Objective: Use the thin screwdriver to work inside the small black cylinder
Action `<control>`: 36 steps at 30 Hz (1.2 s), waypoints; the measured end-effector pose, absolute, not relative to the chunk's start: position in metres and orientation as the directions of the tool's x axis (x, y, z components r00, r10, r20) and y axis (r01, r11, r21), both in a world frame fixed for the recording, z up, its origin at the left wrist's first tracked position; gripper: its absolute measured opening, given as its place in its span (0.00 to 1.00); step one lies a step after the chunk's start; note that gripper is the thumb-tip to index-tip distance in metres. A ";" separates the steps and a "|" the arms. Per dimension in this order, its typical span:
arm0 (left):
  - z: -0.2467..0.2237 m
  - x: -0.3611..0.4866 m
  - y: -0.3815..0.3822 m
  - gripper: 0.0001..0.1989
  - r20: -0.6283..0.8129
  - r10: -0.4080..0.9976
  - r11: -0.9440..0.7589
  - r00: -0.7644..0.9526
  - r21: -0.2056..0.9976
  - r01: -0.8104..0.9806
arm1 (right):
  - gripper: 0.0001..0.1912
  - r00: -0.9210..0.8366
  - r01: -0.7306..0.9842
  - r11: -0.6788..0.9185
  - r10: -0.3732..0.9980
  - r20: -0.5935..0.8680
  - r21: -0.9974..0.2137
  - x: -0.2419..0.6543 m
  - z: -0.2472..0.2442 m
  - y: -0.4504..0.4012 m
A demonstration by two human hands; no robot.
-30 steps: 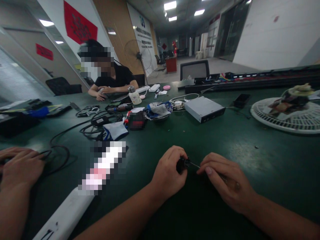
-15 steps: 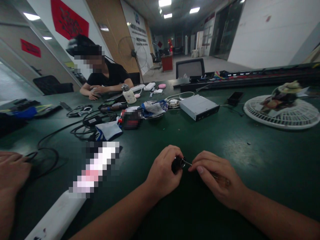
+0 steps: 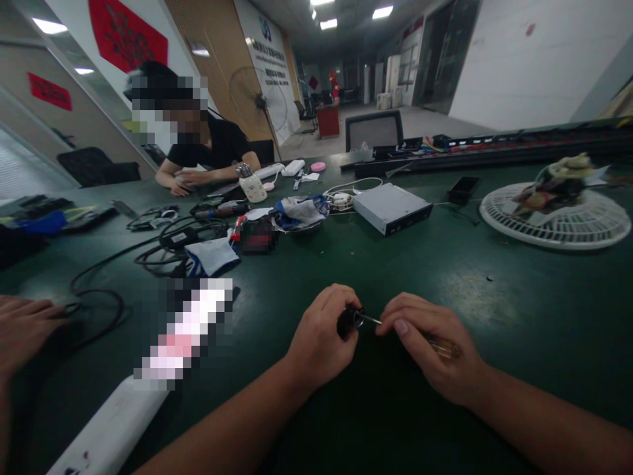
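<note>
Near the middle of the green table, my left hand (image 3: 322, 333) is closed around a small black cylindrical part (image 3: 350, 321), whose round end faces right. My fingers cover most of that part. My right hand (image 3: 429, 343) grips a screwdriver (image 3: 446, 348) with an amber, see-through handle lying in the palm. Its thin metal shaft points left and meets the part's round end; whether the tip is inside cannot be made out. A tiny dark piece (image 3: 489, 278) lies on the table beyond my right hand.
A silver disc drive (image 3: 393, 208) and a white fan grille (image 3: 554, 227) lie farther back. Gloves (image 3: 212, 256), cables (image 3: 163, 244) and a cup of tools (image 3: 252, 187) are at left. A white device (image 3: 106, 422) and another person's hand (image 3: 24, 330) are close by; someone sits opposite.
My right hand has shifted slightly and opened enough to show more of the screwdriver's handle. The left hand keeps its hold on the part. The whole view has moved a little.
</note>
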State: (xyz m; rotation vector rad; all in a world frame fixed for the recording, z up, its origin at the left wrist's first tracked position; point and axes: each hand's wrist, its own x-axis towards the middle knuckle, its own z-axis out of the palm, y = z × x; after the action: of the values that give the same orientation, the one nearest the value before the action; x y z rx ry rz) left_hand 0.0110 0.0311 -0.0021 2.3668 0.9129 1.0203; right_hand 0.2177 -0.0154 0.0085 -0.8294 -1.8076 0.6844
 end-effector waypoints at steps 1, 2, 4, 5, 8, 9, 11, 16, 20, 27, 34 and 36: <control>-0.002 0.011 0.031 0.19 0.490 0.701 -0.706 0.518 0.577 0.410 | 0.11 -0.265 0.258 0.600 0.798 0.541 -0.758 0.217 0.008 -0.015; -0.002 0.011 0.031 0.19 0.495 0.700 -0.709 0.515 0.571 0.415 | 0.11 -0.263 0.287 0.592 0.804 0.533 -0.753 0.217 0.008 -0.015; -0.002 0.011 0.030 0.18 0.506 0.698 -0.713 0.507 0.559 0.424 | 0.11 -0.272 0.322 0.583 0.812 0.517 -0.746 0.216 0.008 -0.015; -0.002 0.011 0.030 0.18 0.508 0.698 -0.714 0.505 0.556 0.427 | 0.11 -0.280 0.322 0.584 0.811 0.514 -0.745 0.216 0.008 -0.015; -0.001 0.011 0.031 0.18 0.502 0.701 -0.710 0.507 0.560 0.427 | 0.14 -0.287 0.261 0.587 0.805 0.519 -0.766 0.218 0.008 -0.015; 0.000 0.011 0.031 0.19 0.498 0.702 -0.708 0.510 0.562 0.427 | 0.15 -0.276 0.241 0.582 0.808 0.521 -0.776 0.219 0.008 -0.015; 0.000 0.010 0.031 0.19 0.494 0.704 -0.706 0.510 0.564 0.428 | 0.15 -0.248 0.224 0.571 0.817 0.521 -0.790 0.219 0.008 -0.015; -0.001 0.010 0.032 0.19 0.509 0.701 -0.710 0.499 0.561 0.425 | 0.12 -0.259 0.225 0.587 0.805 0.533 -0.778 0.218 0.009 -0.015; -0.003 0.010 0.032 0.19 0.510 0.709 -0.704 0.488 0.559 0.438 | 0.13 -0.231 0.244 0.579 0.814 0.533 -0.778 0.218 0.008 -0.015; -0.002 0.010 0.032 0.20 0.508 0.723 -0.691 0.469 0.510 0.513 | 0.16 -0.166 0.325 0.509 0.861 0.481 -0.797 0.219 0.007 -0.016; -0.001 0.009 0.032 0.22 0.493 0.738 -0.672 0.461 0.468 0.574 | 0.17 -0.060 0.394 0.449 0.884 0.464 -0.802 0.220 0.006 -0.016; -0.001 0.009 0.031 0.22 0.490 0.749 -0.659 0.446 0.476 0.583 | 0.14 -0.029 0.420 0.412 0.897 0.441 -0.809 0.220 0.006 -0.014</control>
State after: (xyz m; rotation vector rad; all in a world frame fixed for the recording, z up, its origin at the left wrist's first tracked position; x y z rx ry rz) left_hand 0.0092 0.0315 -0.0012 2.4606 1.1555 1.0146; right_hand 0.2196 -0.0145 0.0056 -1.1785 -1.6366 0.5782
